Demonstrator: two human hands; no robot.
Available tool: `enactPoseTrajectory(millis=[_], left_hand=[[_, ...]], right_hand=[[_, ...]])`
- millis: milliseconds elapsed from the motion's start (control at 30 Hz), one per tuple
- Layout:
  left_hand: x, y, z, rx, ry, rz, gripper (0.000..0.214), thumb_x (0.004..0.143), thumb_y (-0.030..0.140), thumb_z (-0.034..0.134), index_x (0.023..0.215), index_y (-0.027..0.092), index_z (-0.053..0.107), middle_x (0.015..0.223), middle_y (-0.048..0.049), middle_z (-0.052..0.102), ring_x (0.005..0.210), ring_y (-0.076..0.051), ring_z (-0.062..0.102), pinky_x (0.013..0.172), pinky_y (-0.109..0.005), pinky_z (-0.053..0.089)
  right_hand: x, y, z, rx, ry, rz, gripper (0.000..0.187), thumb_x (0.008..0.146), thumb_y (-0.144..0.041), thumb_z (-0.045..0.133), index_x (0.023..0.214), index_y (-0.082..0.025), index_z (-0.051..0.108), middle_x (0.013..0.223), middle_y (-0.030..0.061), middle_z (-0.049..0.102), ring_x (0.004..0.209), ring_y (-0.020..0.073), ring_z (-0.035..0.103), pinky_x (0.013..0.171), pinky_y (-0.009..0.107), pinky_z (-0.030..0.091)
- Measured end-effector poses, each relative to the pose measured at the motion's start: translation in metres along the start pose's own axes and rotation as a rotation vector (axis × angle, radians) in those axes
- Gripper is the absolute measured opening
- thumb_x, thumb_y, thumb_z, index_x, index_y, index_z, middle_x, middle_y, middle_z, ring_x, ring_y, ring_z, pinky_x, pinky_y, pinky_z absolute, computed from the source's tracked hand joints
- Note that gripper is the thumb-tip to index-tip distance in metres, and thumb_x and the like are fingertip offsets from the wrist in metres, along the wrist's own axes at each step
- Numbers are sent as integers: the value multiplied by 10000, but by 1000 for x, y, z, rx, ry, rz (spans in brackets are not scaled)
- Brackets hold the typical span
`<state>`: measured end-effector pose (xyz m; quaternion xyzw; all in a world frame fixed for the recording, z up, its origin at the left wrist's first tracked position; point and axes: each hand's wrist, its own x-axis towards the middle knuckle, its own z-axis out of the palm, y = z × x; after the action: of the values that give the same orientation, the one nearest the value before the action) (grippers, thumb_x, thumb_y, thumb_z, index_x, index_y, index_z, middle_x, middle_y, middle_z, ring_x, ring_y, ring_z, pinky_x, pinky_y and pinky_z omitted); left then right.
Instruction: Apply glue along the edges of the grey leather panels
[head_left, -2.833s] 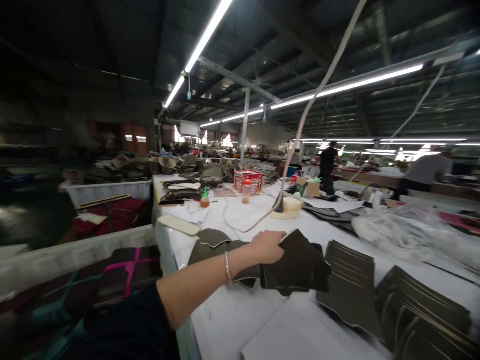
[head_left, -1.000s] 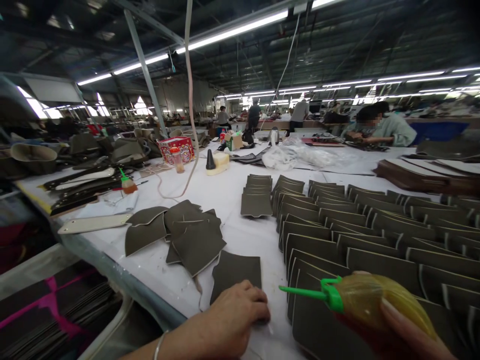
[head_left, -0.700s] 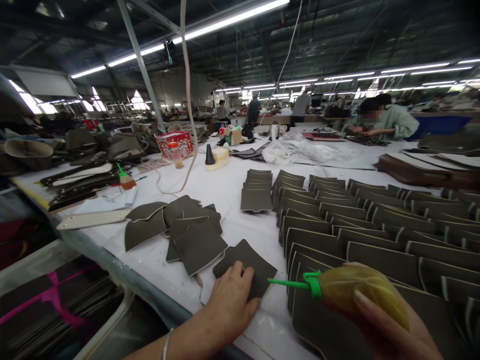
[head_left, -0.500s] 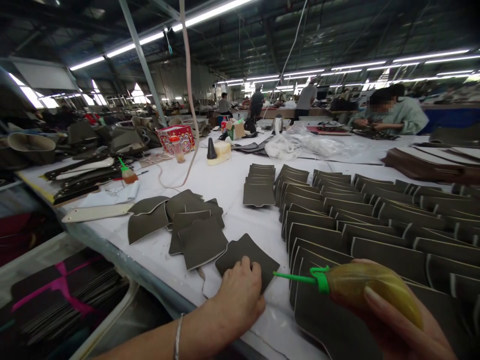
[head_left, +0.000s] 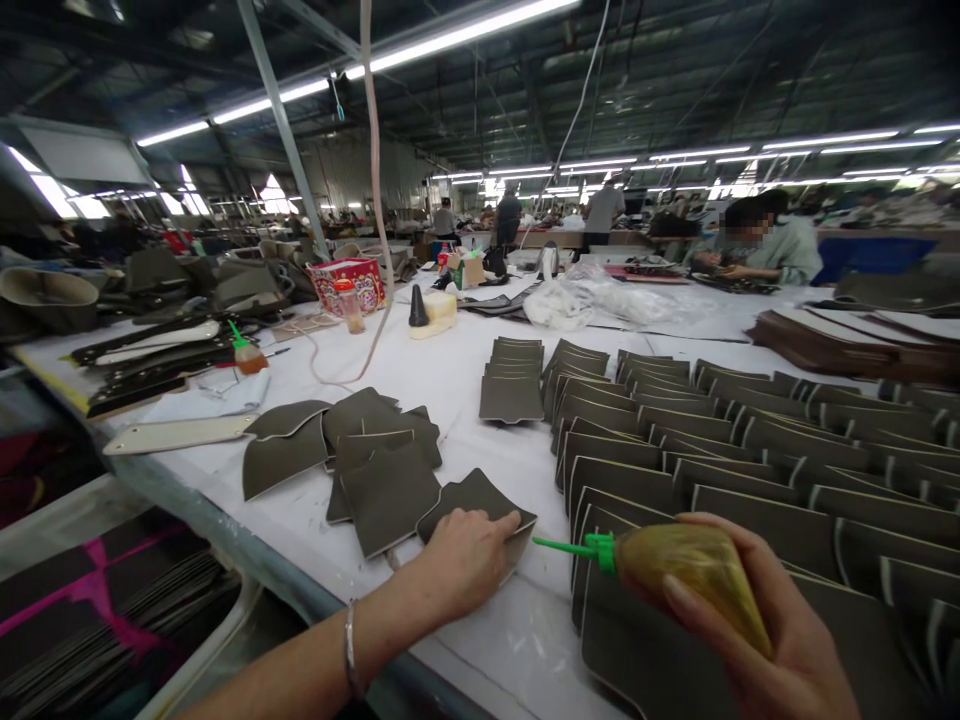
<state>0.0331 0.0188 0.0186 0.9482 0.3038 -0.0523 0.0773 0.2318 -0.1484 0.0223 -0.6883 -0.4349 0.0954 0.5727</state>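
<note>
My right hand (head_left: 780, 620) is wrapped round a squeeze bottle (head_left: 694, 575) of yellowish-brown liquid. Its thin green nozzle points left, with the tip beside the right corner of a dark grey leather-like piece (head_left: 472, 495). My left hand (head_left: 469, 560) is on that piece, index finger along its top near the right edge and the other fingers curled, partly hidden. The edge there looks slightly raised. Left of it, several similar loose pieces (head_left: 394, 495) overlap in a heap. Rows of overlapping pieces (head_left: 772, 515) spread over the table to the right.
Along the left of the white table (head_left: 442, 380) are a pale strip (head_left: 180, 432), another green-tipped bottle (head_left: 247, 355) and dark straps. A hose (head_left: 375, 150) hangs down. Farther back are a red box (head_left: 349, 283), a black cone (head_left: 418, 306) and plastic wrap (head_left: 592, 295). A co-worker (head_left: 795, 250) sits far right.
My left index finger has stretched out over the piece, and its right corner has come up slightly. The bottle has moved a little left, its nozzle staying near that corner. The view has shifted slightly.
</note>
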Motion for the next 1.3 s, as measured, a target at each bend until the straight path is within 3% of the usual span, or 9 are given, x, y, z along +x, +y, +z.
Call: enactPoseTrajectory(millis=[200, 567, 833, 1000, 1167, 1300], left_hand=[[5, 0, 3, 1, -3, 35, 495, 861, 158, 388, 1332, 254, 505, 842, -95, 716, 775, -283, 703, 698, -382, 544], [4, 1, 7, -43, 23, -3, 483, 876, 258, 413, 1353, 260, 494, 915, -125, 699, 803, -320, 688, 687, -444, 551], [4, 1, 9, -52, 27, -23, 484, 903, 321, 418, 1375, 253, 498, 961, -131, 693, 836, -312, 683, 723, -440, 553], [3, 2, 6, -50, 1, -21, 501, 918, 338, 393, 1404, 244, 470, 966, -139, 690, 844, -322, 684, 731, -454, 550], [2, -1, 1, -61, -17, 16, 465, 940, 322, 335, 1366, 227, 494, 929, -128, 688, 831, -311, 689, 740, -451, 549], [1, -3, 0, -56, -21, 43, 439, 942, 309, 319, 1323, 233, 523, 880, -113, 686, 803, -305, 690, 721, -440, 547]], right_hand=[[6, 0, 15, -258, -109, -207, 426, 837, -492, 672, 1201, -320, 532, 1076, 14, 649, 853, 199, 683, 720, 224, 558], [13, 8, 26, -377, -233, -411, 402, 874, -401, 638, 1236, -307, 492, 1157, 25, 619, 977, 206, 655, 820, 253, 535], [15, 10, 24, -388, -215, -332, 427, 858, -444, 662, 1229, -310, 501, 1120, 26, 637, 918, 223, 670, 809, 296, 549], [13, 7, 24, -338, -246, -270, 416, 859, -468, 668, 1209, -310, 509, 1089, 8, 643, 859, 194, 675, 720, 246, 549], [13, 6, 23, -334, -161, -236, 396, 862, -487, 654, 1183, -297, 523, 1045, 4, 634, 814, 191, 659, 738, 266, 533], [11, 6, 23, -303, -228, -237, 388, 863, -481, 657, 1181, -305, 520, 1034, -8, 642, 804, 177, 663, 685, 234, 526]])
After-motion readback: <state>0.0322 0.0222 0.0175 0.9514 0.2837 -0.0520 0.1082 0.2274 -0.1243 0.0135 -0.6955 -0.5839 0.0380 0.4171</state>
